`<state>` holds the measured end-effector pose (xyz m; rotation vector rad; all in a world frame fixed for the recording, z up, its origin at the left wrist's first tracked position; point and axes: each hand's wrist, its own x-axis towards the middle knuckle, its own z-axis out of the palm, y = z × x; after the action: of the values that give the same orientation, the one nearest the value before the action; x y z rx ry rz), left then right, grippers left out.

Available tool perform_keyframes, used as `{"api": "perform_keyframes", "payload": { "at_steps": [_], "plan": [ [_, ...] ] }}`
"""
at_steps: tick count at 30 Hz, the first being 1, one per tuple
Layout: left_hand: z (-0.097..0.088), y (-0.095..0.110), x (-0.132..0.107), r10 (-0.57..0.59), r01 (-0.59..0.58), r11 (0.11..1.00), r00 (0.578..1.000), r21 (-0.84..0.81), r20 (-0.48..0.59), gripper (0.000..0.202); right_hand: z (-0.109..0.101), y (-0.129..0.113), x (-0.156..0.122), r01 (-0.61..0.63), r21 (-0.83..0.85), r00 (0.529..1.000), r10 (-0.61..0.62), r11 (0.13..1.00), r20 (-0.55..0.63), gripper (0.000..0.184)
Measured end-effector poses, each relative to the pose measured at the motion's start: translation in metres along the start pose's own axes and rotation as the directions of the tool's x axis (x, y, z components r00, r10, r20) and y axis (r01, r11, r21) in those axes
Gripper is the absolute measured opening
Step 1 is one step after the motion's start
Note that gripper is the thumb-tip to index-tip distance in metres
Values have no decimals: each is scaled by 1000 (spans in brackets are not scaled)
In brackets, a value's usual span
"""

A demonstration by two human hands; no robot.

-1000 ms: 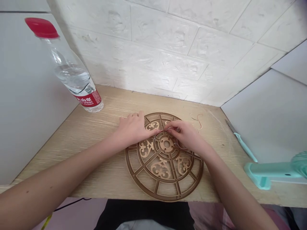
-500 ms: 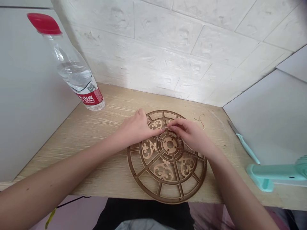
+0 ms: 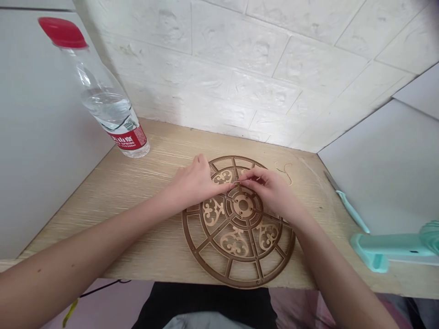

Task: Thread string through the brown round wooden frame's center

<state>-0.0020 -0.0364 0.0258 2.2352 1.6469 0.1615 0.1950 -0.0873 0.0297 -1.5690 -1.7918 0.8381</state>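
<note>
A round brown openwork disc (image 3: 229, 264) with lighter scroll inserts and a pierced hub lies on the wooden surface, its front rim by the edge. My left hand (image 3: 194, 183) is closed at its upper left part; the thumb stretches over the disc towards the hub, and the other fingers are mostly hidden. A short, thin pale thread (image 3: 237, 182) shows at the left thumb tip. My right hand (image 3: 270, 189) pinches this thread between thumb and forefinger just above the hub, with the fingertips of both hands nearly meeting.
A water bottle (image 3: 111, 105) with a red cap stands at the back left. Loose thread (image 3: 288, 173) lies behind my right hand. A knife with a turquoise handle (image 3: 351, 210) rests along the right panel, near a turquoise stand (image 3: 387, 246). A white brick-patterned wall (image 3: 219, 68) closes the back.
My right fingertips have shifted slightly left, closer to my left thumb, and less thread shows between them. The left hand and the disc stay almost still.
</note>
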Motion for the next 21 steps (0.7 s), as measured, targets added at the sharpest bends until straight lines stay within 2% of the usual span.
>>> {"api": "perform_keyframes", "payload": {
  "at_steps": [7, 11, 21],
  "plan": [
    [-1, 0, -1, 10, -10, 1000, 1000, -7, -3, 92, 3, 12, 5, 2, -179, 997, -16, 984, -75, 10],
    [0, -1, 1, -1, 1, 1000, 1000, -3, -4, 93, 5, 11, 4, -8, -190, 997, -6, 982, -74, 9],
    [-1, 0, 1, 10, -9, 1000, 998, 19, -61, 90, 4, 9, 2, 72, -284, 992, -99, 956, -83, 11]
  ]
}}
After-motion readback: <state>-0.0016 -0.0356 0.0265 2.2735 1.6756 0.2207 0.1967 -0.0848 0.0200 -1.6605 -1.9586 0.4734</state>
